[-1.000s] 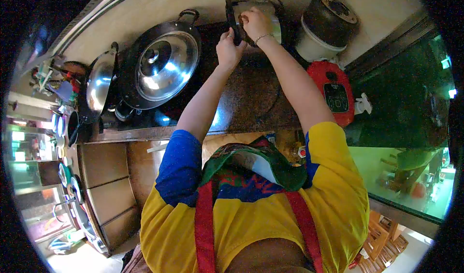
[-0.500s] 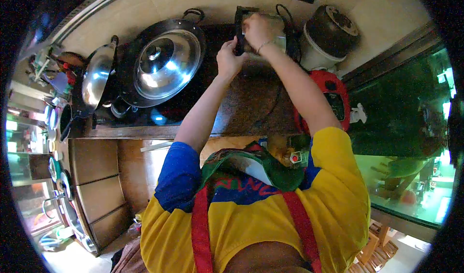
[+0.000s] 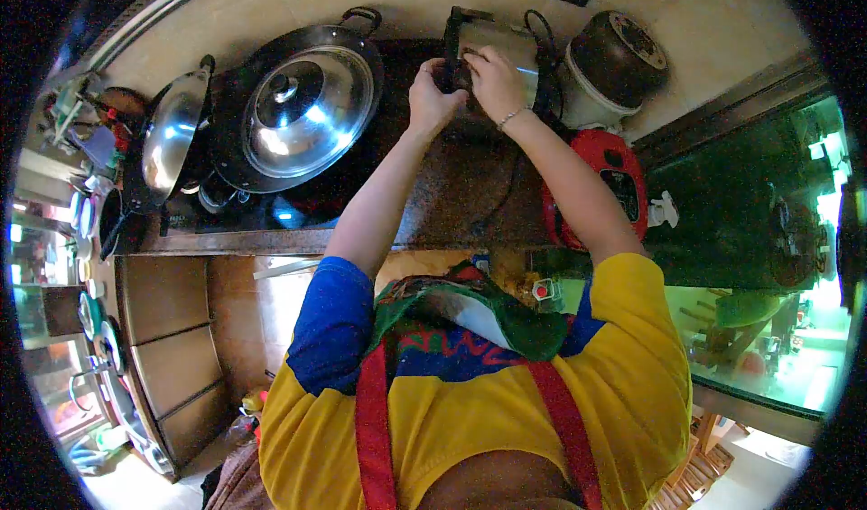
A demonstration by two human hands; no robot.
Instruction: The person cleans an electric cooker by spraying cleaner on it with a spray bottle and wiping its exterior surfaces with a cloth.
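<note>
Against the back wall stands a boxy silver-and-black appliance [image 3: 508, 47], its exact kind unclear. My left hand [image 3: 433, 102] is at its black left edge, fingers curled round the edge and thumb pointing right. Close beside it, my right hand [image 3: 497, 85] reaches over the appliance's front with fingers bent and pressed together. Whatever lies under those fingertips is small and dark, too hidden to name. A bracelet [image 3: 510, 117] circles my right wrist.
Left of my hands, a large black wok [image 3: 348, 45] with a shiny lid [image 3: 316, 140] sits on the stove. Another pan [image 3: 172, 140] leans farther left. A dark-and-white rice cooker [image 3: 614, 63] and a red appliance [image 3: 596, 162] stand right, beside a glass tank [image 3: 722, 239].
My right hand has come down from the appliance's top toward its front, nearer my left hand. The left hand has shifted slightly up. The whole view has tilted a little.
</note>
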